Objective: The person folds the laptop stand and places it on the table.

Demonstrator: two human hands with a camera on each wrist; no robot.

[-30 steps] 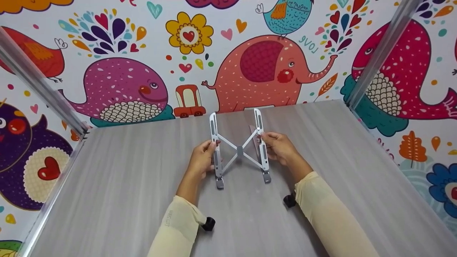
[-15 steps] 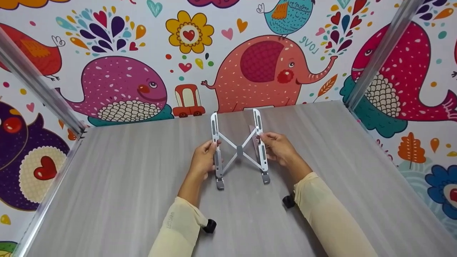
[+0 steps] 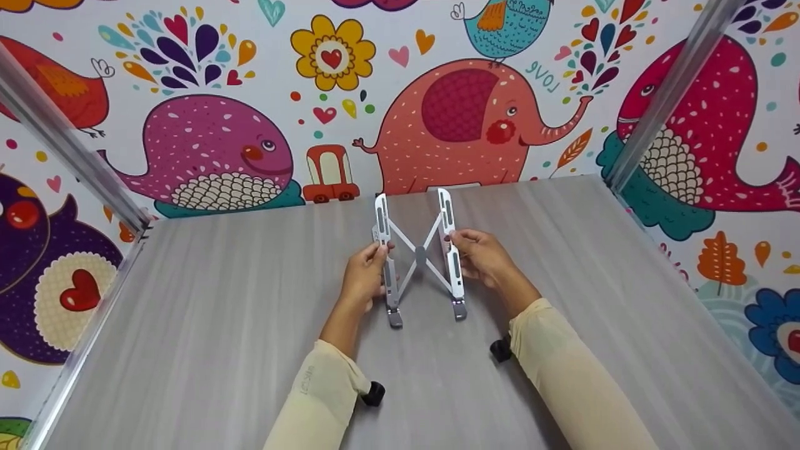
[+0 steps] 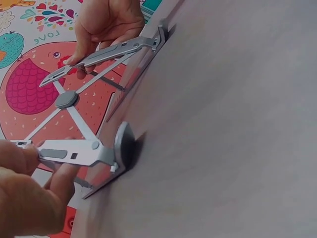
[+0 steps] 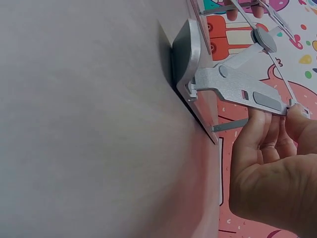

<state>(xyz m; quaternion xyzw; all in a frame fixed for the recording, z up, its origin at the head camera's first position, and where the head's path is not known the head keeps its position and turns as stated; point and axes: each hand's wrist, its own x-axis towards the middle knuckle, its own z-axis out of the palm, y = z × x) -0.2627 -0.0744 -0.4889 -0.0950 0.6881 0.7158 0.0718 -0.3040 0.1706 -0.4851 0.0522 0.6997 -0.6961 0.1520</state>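
Observation:
A silver folding laptop stand (image 3: 420,254) stands on the table, its two side rails joined by crossed bars with a grey hub. My left hand (image 3: 364,275) pinches the left rail near its middle, thumb on top and fingers beneath. On the other side my right hand (image 3: 487,255) grips the right rail in the same way. In the left wrist view the stand's upper rails slope up from the lower base bars, which lie on the table, and the grey hub (image 4: 67,99) sits between them. The right wrist view shows a curled front lip (image 5: 187,54) at the rail's low end.
The grey wood-grain table (image 3: 237,325) runs back to a wall (image 3: 337,119) printed with cartoon animals. Metal posts (image 3: 650,119) rise at the back corners. Black camera mounts (image 3: 373,394) stick out from both sleeve cuffs.
Both hands have moved inward, bringing the two rails closer together. The crossed bars now stand at a narrower, steeper X.

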